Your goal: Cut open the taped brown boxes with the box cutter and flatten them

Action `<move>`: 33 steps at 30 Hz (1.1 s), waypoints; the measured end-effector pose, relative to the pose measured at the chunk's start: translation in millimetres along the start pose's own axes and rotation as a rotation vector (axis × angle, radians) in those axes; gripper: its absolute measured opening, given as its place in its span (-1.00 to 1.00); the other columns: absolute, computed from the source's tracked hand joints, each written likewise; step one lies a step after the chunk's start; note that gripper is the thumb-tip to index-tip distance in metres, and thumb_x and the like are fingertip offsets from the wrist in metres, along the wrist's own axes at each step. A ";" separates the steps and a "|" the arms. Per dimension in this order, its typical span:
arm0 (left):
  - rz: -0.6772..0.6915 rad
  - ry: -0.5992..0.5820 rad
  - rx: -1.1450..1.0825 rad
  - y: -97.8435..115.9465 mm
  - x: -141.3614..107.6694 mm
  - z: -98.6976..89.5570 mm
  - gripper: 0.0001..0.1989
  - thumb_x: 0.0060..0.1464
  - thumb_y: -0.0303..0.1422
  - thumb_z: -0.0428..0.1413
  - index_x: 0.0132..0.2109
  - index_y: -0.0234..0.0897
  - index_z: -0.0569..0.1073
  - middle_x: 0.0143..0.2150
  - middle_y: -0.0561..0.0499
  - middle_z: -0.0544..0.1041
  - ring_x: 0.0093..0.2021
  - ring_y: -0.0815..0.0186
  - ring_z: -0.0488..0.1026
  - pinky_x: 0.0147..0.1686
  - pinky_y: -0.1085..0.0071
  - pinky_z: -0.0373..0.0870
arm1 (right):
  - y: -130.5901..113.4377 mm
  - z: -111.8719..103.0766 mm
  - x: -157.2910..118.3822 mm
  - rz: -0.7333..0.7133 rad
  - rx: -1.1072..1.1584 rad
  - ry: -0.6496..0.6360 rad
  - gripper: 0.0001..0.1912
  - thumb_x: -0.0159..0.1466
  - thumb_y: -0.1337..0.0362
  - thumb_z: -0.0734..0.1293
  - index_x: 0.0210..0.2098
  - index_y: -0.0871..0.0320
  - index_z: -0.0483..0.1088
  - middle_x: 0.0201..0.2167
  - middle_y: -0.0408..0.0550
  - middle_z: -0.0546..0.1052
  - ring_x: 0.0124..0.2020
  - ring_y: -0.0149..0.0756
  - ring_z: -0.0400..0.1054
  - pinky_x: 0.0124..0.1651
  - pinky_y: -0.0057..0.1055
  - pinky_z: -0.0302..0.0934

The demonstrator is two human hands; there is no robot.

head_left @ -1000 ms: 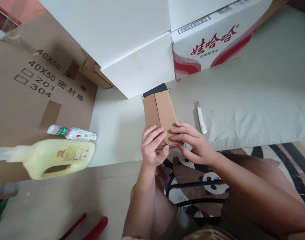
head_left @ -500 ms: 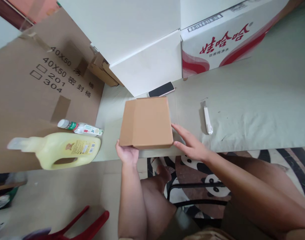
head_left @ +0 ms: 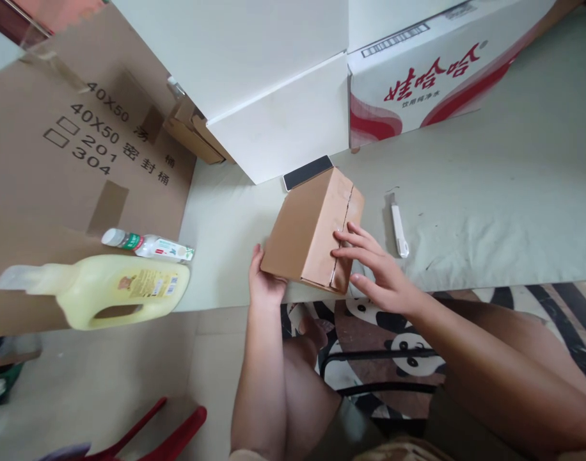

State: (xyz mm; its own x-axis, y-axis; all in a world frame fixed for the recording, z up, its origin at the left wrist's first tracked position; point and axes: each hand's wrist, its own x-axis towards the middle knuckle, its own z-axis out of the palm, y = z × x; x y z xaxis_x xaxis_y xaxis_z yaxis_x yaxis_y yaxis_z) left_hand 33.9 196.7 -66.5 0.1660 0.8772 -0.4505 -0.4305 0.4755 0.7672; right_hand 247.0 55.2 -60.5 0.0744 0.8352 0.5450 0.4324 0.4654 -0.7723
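Note:
A brown cardboard box (head_left: 297,224) is tilted above the table's front edge, with a seamed side turned to the right. My left hand (head_left: 267,280) grips its lower left corner from below, thumb up at the side and the other fingers partly hidden under it. My right hand (head_left: 377,269) has its fingers spread, the tips resting on the seamed side. Behind the box lies a dark phone (head_left: 308,173), partly overlapped by it. A white utility knife (head_left: 398,229) lies on the table to the right of my right hand.
On the left, a yellow jug (head_left: 125,288) and a small clear bottle (head_left: 149,244) lie beside a large carton (head_left: 48,192). A white box (head_left: 293,121) and a red-and-white carton (head_left: 437,83) stand at the back of the green-covered table (head_left: 489,211). A red chair (head_left: 178,429) is below left.
The cardboard box has turned and tipped, bringing its seamed side into view. My left hand moved right with it, and my right hand went from the box's edge onto that side.

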 end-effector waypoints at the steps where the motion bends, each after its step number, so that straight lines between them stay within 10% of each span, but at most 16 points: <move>1: -0.002 0.005 0.016 -0.5 -0.1 1.9 -0.65 0.02 -0.29 0.24 -0.02 -0.28 0.54 -0.15 -0.03 0.67 -0.17 0.24 0.63 -0.18 0.37 0.53 | -0.4 -1.1 -0.2 -0.001 0.008 0.008 -0.61 0.40 0.17 0.24 0.21 -0.04 0.36 0.35 -0.02 0.35 0.48 -0.02 0.00 0.48 0.19 -0.07; 13: -0.237 -0.179 0.318 -30.8 -20.7 15.1 -0.64 0.00 -0.14 0.29 -0.13 -0.28 0.60 -0.21 -0.10 0.69 -0.13 0.06 0.63 -0.22 0.24 0.60 | -16.2 -16.7 3.3 -0.037 0.093 0.252 -0.84 0.37 0.13 0.23 -0.14 -0.01 0.38 -0.01 0.01 0.50 0.26 0.03 0.32 0.41 0.23 0.08; 16: -0.048 -0.207 0.512 -40.1 -14.6 18.1 -0.60 0.00 -0.13 0.30 -0.08 -0.28 0.60 -0.09 -0.12 0.67 0.03 0.00 0.59 -0.03 0.15 0.56 | -10.3 -17.9 3.6 0.041 0.044 0.281 -0.91 0.33 0.24 0.26 -0.19 0.01 0.39 -0.08 0.00 0.50 0.26 0.00 0.31 0.39 0.20 0.13; 19: 0.449 -0.160 0.600 -41.3 -15.9 25.1 -0.49 0.07 -0.02 0.24 0.09 -0.20 0.54 0.14 -0.13 0.58 0.21 -0.02 0.48 0.18 0.03 0.44 | -4.8 -17.0 3.7 0.057 0.013 0.225 -0.82 0.34 0.30 0.23 -0.14 0.01 0.45 -0.05 -0.01 0.51 0.22 -0.08 0.35 0.42 0.14 0.10; 24: 1.195 -0.570 0.780 -31.3 -32.4 41.5 -0.59 0.30 -0.03 -0.03 0.03 -0.11 0.57 0.08 -0.04 0.59 0.21 0.07 0.47 0.42 -0.17 0.07 | -3.4 -16.3 4.6 0.044 -0.036 0.142 -0.78 0.37 0.25 0.22 -0.09 0.03 0.47 0.04 0.02 0.52 0.27 -0.07 0.31 0.38 0.07 0.16; 30: 1.364 -0.484 0.833 -32.3 -32.2 40.2 -0.64 0.35 -0.15 -0.09 -0.02 -0.19 0.54 -0.02 -0.05 0.58 0.15 0.09 0.49 0.36 -0.21 0.18 | 15.8 -38.9 9.4 0.497 -0.626 0.268 -0.70 0.33 0.17 0.21 -0.11 0.15 0.49 -0.10 0.17 0.54 -0.09 0.00 0.44 -0.10 -0.10 0.33; 33: 1.357 -0.486 0.838 -33.0 -29.9 35.7 -0.64 0.35 -0.15 -0.09 0.01 -0.20 0.53 0.03 -0.06 0.56 0.19 0.09 0.46 0.37 -0.21 0.18 | 28.9 -53.4 8.8 0.737 -0.933 0.083 -0.60 0.27 0.15 0.25 0.02 0.18 0.49 0.04 0.26 0.50 -0.01 0.17 0.40 -0.11 -0.06 0.27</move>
State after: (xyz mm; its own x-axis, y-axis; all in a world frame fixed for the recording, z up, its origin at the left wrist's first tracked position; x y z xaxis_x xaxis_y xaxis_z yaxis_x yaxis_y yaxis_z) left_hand 74.8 157.2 -62.0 0.4057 0.5160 0.7544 0.0529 -0.8373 0.5442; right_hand 308.1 60.3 -60.6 0.6220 0.7745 0.1151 0.7450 -0.5402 -0.3914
